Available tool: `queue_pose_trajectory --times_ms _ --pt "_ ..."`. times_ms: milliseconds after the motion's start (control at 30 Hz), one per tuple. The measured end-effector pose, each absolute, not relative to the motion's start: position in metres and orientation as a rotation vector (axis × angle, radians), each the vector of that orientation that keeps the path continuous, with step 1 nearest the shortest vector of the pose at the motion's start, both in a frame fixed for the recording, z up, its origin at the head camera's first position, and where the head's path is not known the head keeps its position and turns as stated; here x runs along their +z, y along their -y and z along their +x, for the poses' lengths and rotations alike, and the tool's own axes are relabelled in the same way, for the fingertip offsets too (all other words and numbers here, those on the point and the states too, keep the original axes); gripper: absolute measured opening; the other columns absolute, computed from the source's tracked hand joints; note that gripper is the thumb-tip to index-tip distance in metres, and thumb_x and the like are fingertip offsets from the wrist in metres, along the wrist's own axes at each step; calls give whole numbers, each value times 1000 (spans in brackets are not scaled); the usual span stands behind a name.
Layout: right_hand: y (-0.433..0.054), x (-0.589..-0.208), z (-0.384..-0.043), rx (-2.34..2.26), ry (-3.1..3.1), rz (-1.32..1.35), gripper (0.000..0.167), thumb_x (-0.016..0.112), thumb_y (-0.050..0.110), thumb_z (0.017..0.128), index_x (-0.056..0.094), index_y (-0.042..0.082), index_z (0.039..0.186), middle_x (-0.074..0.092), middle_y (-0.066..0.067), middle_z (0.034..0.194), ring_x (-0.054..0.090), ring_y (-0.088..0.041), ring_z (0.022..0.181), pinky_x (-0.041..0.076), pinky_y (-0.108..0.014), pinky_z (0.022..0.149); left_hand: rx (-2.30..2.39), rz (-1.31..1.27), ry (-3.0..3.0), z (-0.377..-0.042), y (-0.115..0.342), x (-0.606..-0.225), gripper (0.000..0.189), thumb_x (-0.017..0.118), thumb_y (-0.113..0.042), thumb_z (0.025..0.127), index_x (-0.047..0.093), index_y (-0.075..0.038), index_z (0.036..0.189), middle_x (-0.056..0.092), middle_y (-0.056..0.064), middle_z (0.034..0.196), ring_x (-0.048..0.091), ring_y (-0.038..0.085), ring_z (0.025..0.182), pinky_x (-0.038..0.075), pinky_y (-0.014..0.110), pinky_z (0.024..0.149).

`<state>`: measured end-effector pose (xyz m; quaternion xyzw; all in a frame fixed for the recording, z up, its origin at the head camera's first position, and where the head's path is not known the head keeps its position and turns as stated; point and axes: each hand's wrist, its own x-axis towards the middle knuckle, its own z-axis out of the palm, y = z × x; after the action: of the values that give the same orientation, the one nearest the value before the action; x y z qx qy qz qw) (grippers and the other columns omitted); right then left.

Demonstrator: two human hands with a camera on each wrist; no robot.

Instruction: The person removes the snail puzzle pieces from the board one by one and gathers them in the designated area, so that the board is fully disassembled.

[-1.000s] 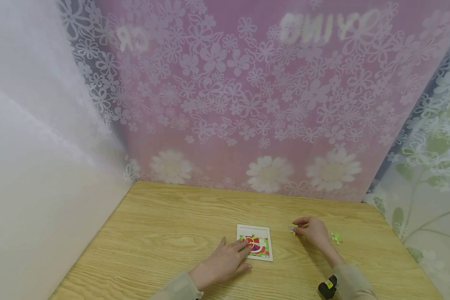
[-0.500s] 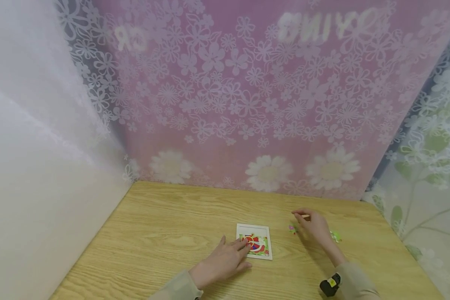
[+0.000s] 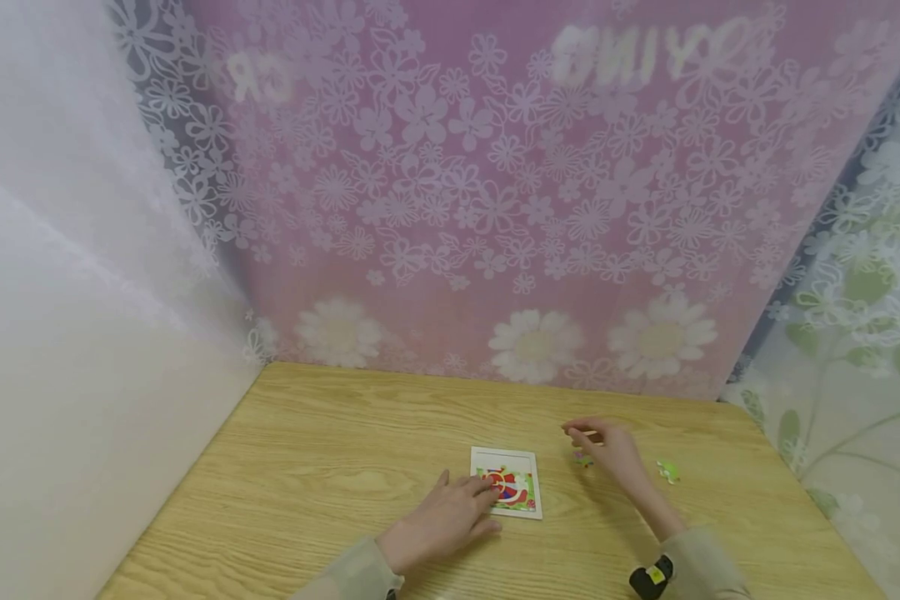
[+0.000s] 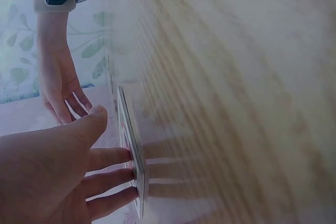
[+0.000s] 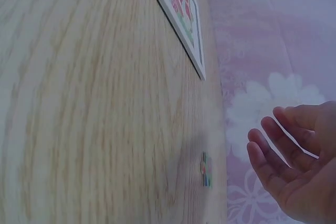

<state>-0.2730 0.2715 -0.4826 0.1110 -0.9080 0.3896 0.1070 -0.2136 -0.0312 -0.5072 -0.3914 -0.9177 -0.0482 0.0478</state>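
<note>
- Your jigsaw puzzle board [image 3: 523, 461] lies midway between the tabletop's [image 3: 345, 467] left and right edges, its far band uncovered; your left hand [image 3: 450, 517], its grip released, rests straight fingers on it, unmoved.
- The change: your right hand [image 3: 615, 458] has lifted from the pink-and-green piece [image 3: 583, 460] and shifted left; whether its grip holds anything, you can't tell.
- That piece remains outside the board, as does the green piece [image 3: 667, 472], nearer the tabletop's right edge, so filling looks incomplete.
</note>
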Motion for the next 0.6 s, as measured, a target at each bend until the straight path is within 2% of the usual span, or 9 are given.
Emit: queue_pose_trajectory --times_ms 100,233,300,600 --pt "-264 -482 -272 1174 2671 350 21 62 14 102 74 4 116 74 -17 110 73 -32 90 60 -36 65 -169 -1202 2793 -217 31 -507 51 47 -50 105 60 -17 141 57 2 144 56 21 130 47 59 103" --pt "-255 -486 -273 1185 2683 390 20 62 15 102 75 6 114 75 -13 107 73 -26 89 58 -26 67 -199 -1199 2810 -220 31 -504 50 49 -51 104 63 -17 138 59 1 141 57 22 128 47 59 103" --pt "-251 -489 -273 1187 2698 412 20 63 17 102 75 7 113 76 -11 107 73 -25 89 58 -25 69 -218 -1189 2828 -220 31 -502 50 50 -51 103 63 -17 137 58 1 141 56 22 129 46 59 104" --pt "-237 -497 -268 1131 2795 435 15 66 22 100 78 17 108 76 -3 109 71 -23 94 59 -41 80 -195 -1189 2832 -215 19 -497 54 48 -53 103 56 -20 145 49 2 153 48 23 139 43 60 106"
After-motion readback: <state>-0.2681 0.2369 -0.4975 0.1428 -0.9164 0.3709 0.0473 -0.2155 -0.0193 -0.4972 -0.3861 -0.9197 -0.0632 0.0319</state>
